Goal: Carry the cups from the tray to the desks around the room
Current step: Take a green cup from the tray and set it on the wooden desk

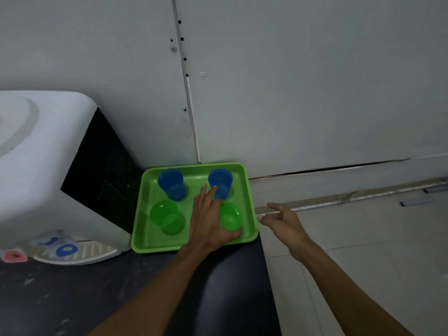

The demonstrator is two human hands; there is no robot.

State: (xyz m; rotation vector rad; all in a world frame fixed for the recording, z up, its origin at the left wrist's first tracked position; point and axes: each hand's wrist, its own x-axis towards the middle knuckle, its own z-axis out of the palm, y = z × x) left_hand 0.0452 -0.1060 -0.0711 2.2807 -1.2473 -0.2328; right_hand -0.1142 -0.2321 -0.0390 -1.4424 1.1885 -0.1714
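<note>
On green tray, left hand wraps near-right green cup, right hand loose, empty, past tray's right rim.

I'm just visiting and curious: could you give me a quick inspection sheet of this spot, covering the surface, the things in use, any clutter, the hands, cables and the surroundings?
Surface: dark countertop, scuffed with pale marks.
Job's things: bright green rectangular plastic tray on the countertop against the wall; two blue plastic cups in its far row, two green plastic cups in its near row.
Clutter: white water dispenser left of the tray.
Hands: left hand over the tray, thumb curled round the near right green cup, fingers straight toward the far right blue cup; right hand hangs beyond the tray's right edge, fingers loose, holding nothing.
Cables: nothing seen.
Surroundings: grey panelled wall; pale tiled floor at right.
</note>
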